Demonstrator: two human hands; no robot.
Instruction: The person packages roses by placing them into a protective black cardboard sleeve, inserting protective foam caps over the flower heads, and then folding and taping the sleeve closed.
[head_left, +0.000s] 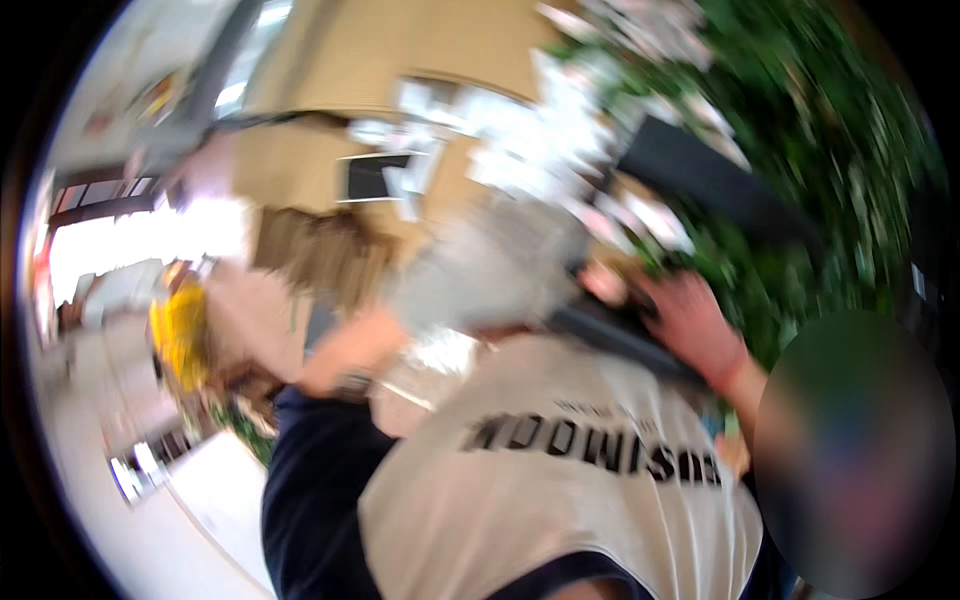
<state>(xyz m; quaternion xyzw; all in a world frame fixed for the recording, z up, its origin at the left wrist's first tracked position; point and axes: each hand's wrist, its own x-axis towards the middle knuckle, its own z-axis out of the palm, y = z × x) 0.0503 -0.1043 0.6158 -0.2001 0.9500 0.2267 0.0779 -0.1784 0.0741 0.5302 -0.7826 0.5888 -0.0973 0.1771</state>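
Motion blur covers much of the view. My left hand (495, 259), in a grey glove, reaches across in front of my chest; its fingers are smeared and what they touch cannot be told. My right hand (694, 326), in what looks like a reddish glove, is at a dark bar (626, 337) beside green leaves. Its fingertips are hidden or blurred, so its hold is unclear. A pale pink rounded thing (602, 283) is between the hands. Crumpled white wrapping (540, 142) lies beyond them, beside a dark flat panel (690, 169) and dense green foliage (810, 150).
Cardboard (337, 56) spreads at the top, with a black-and-white rectangular item (375, 177) below it. Brown bundled material (322, 251) is to the left. A person in yellow (180, 330) is farther left. Another person's hand (733, 452) seems to show at the right.
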